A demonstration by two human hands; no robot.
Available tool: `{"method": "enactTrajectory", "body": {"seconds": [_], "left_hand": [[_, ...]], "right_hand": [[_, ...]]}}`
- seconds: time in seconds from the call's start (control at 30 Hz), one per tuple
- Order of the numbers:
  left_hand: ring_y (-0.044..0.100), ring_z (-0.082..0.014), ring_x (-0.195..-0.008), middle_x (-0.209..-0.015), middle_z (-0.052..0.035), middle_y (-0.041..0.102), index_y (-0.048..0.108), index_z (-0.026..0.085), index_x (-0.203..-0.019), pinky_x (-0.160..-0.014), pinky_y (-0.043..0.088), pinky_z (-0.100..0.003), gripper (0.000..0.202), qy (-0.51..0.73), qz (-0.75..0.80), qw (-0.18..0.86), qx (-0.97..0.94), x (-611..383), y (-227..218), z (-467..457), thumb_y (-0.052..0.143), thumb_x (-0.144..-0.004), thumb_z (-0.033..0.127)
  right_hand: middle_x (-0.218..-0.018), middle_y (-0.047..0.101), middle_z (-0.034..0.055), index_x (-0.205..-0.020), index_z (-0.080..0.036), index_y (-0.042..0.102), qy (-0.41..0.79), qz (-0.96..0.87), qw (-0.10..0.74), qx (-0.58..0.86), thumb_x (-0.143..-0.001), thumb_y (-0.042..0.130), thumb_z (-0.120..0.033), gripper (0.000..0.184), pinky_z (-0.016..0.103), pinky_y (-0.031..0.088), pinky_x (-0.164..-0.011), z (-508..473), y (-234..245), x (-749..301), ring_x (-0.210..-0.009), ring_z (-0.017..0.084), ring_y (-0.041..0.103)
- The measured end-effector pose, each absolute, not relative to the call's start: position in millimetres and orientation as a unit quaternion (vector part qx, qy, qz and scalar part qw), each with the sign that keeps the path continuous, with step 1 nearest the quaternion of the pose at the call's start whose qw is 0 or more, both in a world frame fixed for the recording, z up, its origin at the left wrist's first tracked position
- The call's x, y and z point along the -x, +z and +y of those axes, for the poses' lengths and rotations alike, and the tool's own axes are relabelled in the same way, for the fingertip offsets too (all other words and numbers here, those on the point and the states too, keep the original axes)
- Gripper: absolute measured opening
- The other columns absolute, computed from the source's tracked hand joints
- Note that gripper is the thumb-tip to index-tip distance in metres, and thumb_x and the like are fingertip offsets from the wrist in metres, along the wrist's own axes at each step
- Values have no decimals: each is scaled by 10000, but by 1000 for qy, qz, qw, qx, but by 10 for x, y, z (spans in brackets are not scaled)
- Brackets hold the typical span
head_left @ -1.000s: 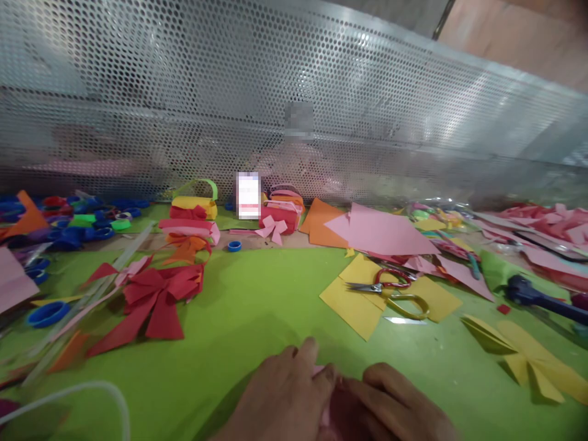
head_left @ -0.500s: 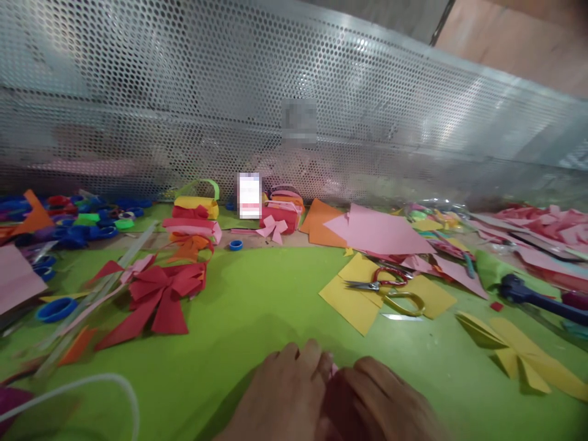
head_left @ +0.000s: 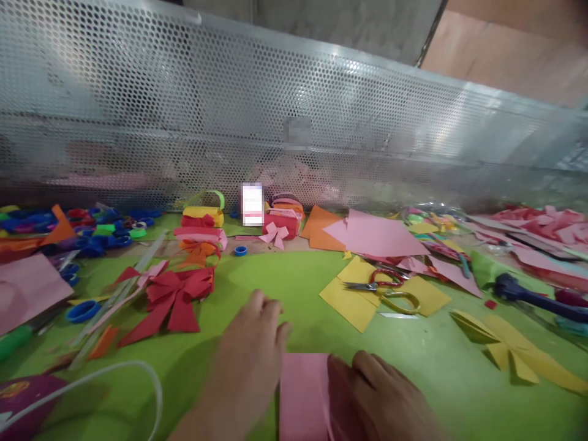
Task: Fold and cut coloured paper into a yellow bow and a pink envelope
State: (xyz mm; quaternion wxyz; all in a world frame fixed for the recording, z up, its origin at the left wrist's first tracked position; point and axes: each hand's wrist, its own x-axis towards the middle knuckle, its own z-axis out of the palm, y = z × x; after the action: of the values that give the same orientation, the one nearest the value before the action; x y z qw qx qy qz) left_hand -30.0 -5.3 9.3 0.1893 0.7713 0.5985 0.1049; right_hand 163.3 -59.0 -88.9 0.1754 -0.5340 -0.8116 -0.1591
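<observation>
A pink sheet of paper (head_left: pixel 303 392), folded over on its right side, lies on the green mat at the front edge of view. Gripping the folded part is my right hand (head_left: pixel 386 398), its fingers bent over the paper. My left hand (head_left: pixel 248 355) is above the mat left of the sheet, holding nothing, with its fingers loosely bent and the thumb apart. Beyond it sits a red paper bow (head_left: pixel 174 294). Scissors (head_left: pixel 379 286) with red and yellow handles rest on yellow paper (head_left: pixel 353 300) ahead of my right hand.
At the right lies a folded yellow paper bow (head_left: pixel 514 352) near a dark blue tool (head_left: pixel 528 294). Small paper bags (head_left: pixel 282 223) stand at the back by a perforated metal panel (head_left: pixel 257 92). A white cord (head_left: pixel 151 373) curves at the left, near blue tape rolls (head_left: pixel 82 311).
My left hand has come off the pink paper and moved left and forward. More of the sheet shows now. My right hand stays on the fold. The view has shifted slightly.
</observation>
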Motion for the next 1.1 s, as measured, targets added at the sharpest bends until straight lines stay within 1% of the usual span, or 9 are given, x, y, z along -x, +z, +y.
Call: {"method": "enactTrajectory", "body": {"seconds": [0.07, 0.13, 0.23, 0.3, 0.37, 0.5, 0.63, 0.83, 1.1], "left_hand": [[572, -228, -829, -917, -87, 599, 597, 147, -895, -736, 419, -374, 282, 60, 635, 173, -751, 360, 133, -28, 387, -882, 336], [573, -230, -777, -836, -72, 614, 595, 157, -804, -684, 400, -357, 230, 14, 633, 196, -749, 371, 127, -37, 485, -829, 357], [570, -227, -783, -837, -63, 623, 587, 165, -783, -666, 369, -335, 102, -12, 614, 226, -757, 315, 60, -93, 535, -765, 251], [562, -217, -794, -844, -56, 620, 580, 166, -804, -670, 352, -324, 95, -9, 610, 224, -760, 266, 8, -125, 510, -740, 161], [555, -207, -782, -826, -48, 617, 573, 172, -802, -664, 339, -315, 126, 13, 610, 220, -761, 234, -36, -131, 475, -741, 122], [524, -173, -699, -755, -18, 607, 540, 196, -724, -625, 313, -293, 166, 87, 600, 239, -758, 224, -101, -66, 428, -725, 75], [503, -163, -693, -740, -15, 577, 490, 200, -681, -620, 322, -277, 105, 179, 591, 290, -731, 224, -133, 8, 441, -718, 114], [460, -116, -586, -602, 48, 492, 501, 185, -695, -548, 331, -235, 36, 213, 565, 490, -629, 242, -59, 68, 482, -677, 161], [353, -70, -503, -522, 80, 459, 475, 186, -669, -485, 232, -213, 163, 263, 507, 638, -516, 269, -51, 113, 599, -582, 246]], "right_hand": [[-635, 481, 6, -750, -215, 539, -170, -805, 185, 537, -882, 349, -158, 239, 280, 298, -530, -602, -888, -1622, -527, 137, 450], [-636, 490, 7, -774, -223, 556, -168, -801, 185, 543, -868, 367, -149, 224, 278, 284, -516, -602, -849, -1624, -519, 139, 452], [-643, 524, 4, -732, -229, 571, -112, -826, 134, 536, -768, 491, -95, 161, 269, 278, -491, -547, -641, -1656, -515, 137, 475], [-644, 548, 0, -698, -224, 585, -28, -862, 76, 500, -695, 532, -34, 198, 253, 300, -488, -444, -418, -1677, -533, 135, 500], [-657, 574, 7, -695, -218, 608, 44, -885, 64, 459, -725, 532, -50, 187, 235, 343, -524, -282, -200, -1665, -612, 146, 542], [-812, 645, 43, -857, -183, 663, 190, -878, 135, 418, -792, 557, -152, 128, 228, 416, -651, 90, -36, -1513, -761, 153, 584], [-676, 641, 4, -737, -161, 696, 342, -823, 200, 408, -685, 575, -67, 162, 197, 400, -576, 260, -198, -1381, -627, 116, 561], [-520, 467, -67, -684, -138, 658, 542, -657, 262, 454, -612, 561, -89, 131, 173, 294, -449, 280, -291, -1470, -487, 62, 392], [-565, 578, -39, -666, -144, 687, 669, -565, 330, 352, -596, 606, -112, 112, 173, 353, -498, 351, -323, -1506, -507, 58, 455]]}}
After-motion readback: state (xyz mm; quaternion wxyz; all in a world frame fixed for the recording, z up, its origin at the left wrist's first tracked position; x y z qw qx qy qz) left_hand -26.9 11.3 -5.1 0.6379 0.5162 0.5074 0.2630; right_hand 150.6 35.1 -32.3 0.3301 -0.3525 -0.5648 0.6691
